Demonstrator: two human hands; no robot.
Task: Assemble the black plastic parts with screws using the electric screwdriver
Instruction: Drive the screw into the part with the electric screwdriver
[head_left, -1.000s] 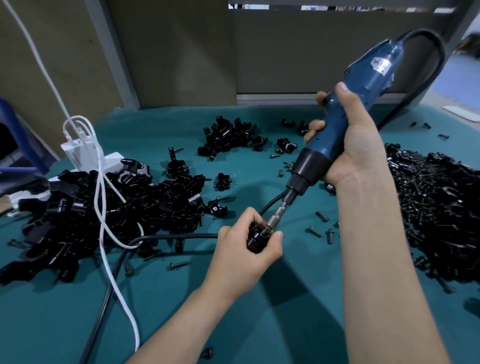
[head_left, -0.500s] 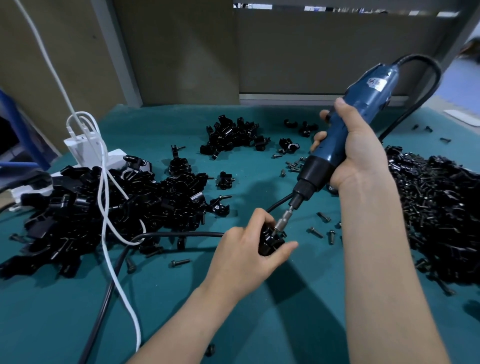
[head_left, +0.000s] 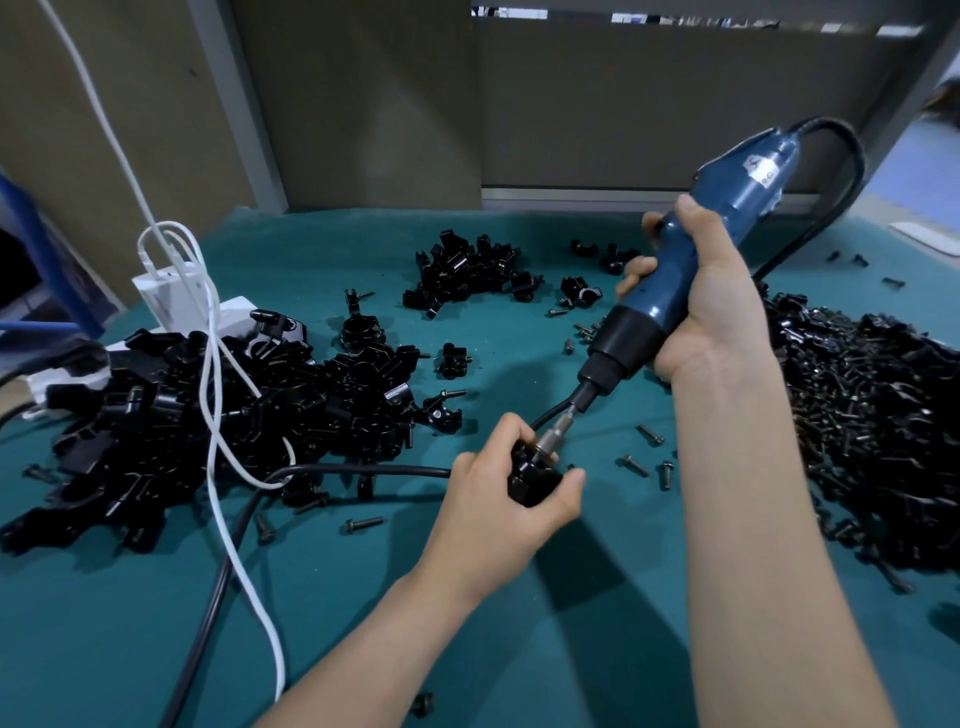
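Barely shifted since a second ago. Still pinching the black plastic part (head_left: 532, 486) in the left hand (head_left: 493, 504), fingers (head_left: 511, 431) curled, just above the table (head_left: 130, 649). Still wrapping the right hand (head_left: 711, 312) round the electric screwdriver (head_left: 670, 291), bit (head_left: 553, 439) seated in the part. Looks mid-drive, not finished.

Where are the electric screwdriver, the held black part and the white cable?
electric screwdriver (head_left: 660, 299): head view, blue body.
black plastic part (head_left: 532, 480): head view, visible front face.
white cable (head_left: 209, 395): head view, upright stretch at left.
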